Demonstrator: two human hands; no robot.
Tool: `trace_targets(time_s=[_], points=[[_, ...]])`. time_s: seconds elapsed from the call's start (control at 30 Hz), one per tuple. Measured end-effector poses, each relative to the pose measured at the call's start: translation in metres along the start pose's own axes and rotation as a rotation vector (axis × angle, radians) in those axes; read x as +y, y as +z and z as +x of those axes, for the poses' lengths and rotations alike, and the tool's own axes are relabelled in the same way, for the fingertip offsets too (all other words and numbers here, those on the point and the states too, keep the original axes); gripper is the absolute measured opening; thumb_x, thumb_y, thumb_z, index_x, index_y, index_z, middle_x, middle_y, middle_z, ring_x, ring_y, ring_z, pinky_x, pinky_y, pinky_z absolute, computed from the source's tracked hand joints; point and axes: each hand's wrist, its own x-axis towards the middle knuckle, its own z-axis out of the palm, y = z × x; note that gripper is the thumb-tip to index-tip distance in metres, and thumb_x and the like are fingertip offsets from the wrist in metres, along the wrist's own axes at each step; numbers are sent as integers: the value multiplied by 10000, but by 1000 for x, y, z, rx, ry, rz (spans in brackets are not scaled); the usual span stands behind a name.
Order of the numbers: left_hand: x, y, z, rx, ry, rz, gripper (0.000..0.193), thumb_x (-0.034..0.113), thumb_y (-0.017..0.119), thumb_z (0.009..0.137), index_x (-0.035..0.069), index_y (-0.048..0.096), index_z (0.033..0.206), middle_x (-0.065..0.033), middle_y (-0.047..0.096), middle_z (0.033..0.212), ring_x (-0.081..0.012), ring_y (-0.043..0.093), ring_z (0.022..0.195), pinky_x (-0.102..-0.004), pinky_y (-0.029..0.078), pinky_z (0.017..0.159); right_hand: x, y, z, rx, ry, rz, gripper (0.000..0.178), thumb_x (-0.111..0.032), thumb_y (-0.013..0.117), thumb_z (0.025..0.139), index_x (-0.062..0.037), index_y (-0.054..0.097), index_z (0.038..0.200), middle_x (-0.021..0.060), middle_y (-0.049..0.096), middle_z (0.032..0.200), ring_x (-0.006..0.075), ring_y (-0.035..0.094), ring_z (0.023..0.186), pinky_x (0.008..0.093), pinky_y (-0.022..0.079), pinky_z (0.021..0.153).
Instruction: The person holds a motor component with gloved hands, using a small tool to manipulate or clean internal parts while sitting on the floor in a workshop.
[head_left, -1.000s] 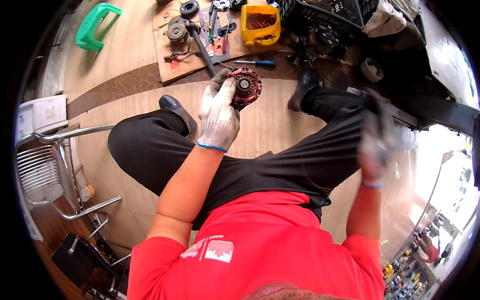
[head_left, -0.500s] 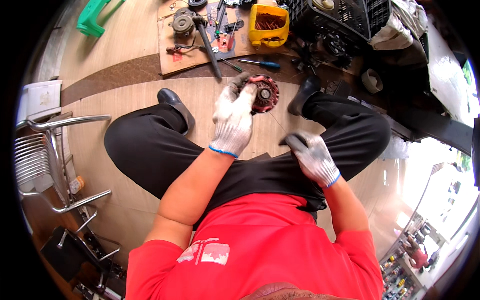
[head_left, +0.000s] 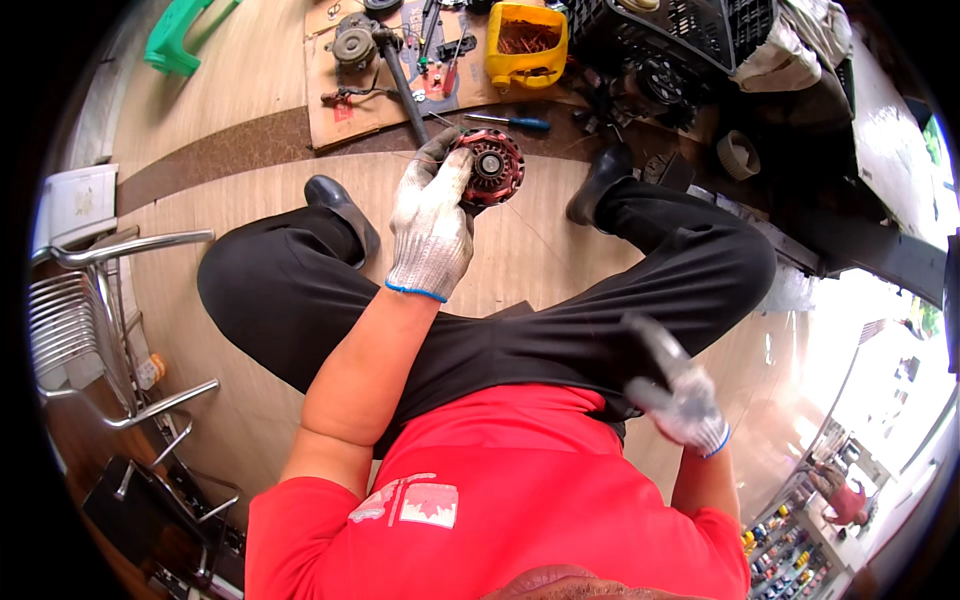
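Note:
My left hand (head_left: 432, 205), in a white knit glove with grey fingertips and a blue cuff, is closed on the rim of a motor stator (head_left: 492, 167). The stator is round, with reddish copper windings and a metal center facing up, and it is held above the floor between my feet. A faint thin wire seems to trail from its lower edge. Over my right thigh, my right hand (head_left: 682, 397), gloved alike, is blurred by motion. Its fingers look spread, with a gap between them; I make out nothing in them.
A cardboard sheet (head_left: 330, 125) ahead bears a motor part with a shaft (head_left: 355, 47) and small tools. Beside it stand a cut yellow jug (head_left: 527, 75) of copper scraps and a blue-handled screwdriver (head_left: 510, 122). Black crates (head_left: 690, 30) are far right; a metal chair (head_left: 70, 310) is left.
My right hand has swung back and to the right, away from the stator, and its fingers have spread. My left hand has shifted slightly left with the stator, still gripping it.

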Motion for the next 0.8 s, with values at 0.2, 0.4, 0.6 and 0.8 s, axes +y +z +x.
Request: trace_targets(time_s=[0.2, 0.4, 0.6, 0.8], points=[[2, 8, -2, -54, 32, 19, 271, 67, 522, 1031, 5, 560, 1293, -161, 668, 1187, -273, 678, 1077, -442, 584, 934, -38, 9, 113, 369, -175, -74, 448, -292, 631, 935, -33, 595, 1299, 230, 636, 1254, 390, 634, 1131, 397, 517, 936], [-4, 4, -6, -20, 125, 41, 275, 87, 545, 1031, 10, 549, 1294, -162, 655, 1208, -284, 678, 1072, -447, 593, 909, -37, 64, 167, 22, -173, 165, 311, -328, 519, 997, -71, 693, 1019, 219, 691, 878, 404, 675, 812, 481, 541, 710], [2, 1, -7, 25, 45, -86, 251, 64, 550, 1012, 17, 565, 1258, -179, 658, 1202, -307, 684, 1064, -496, 600, 898, -18, 88, 177, 167, -67, -225, 280, -343, 598, 976, -107, 701, 1086, 178, 710, 969, 399, 676, 886, 475, 535, 735], [10, 8, -12, 49, -79, 30, 233, 69, 545, 1010, -1, 575, 1230, -172, 659, 1172, -288, 685, 1054, -447, 603, 902, 8, 42, 189, 462, -9, -76, 298, -349, 619, 959, -90, 722, 1064, 185, 722, 1000, 392, 686, 929, 456, 547, 798]])
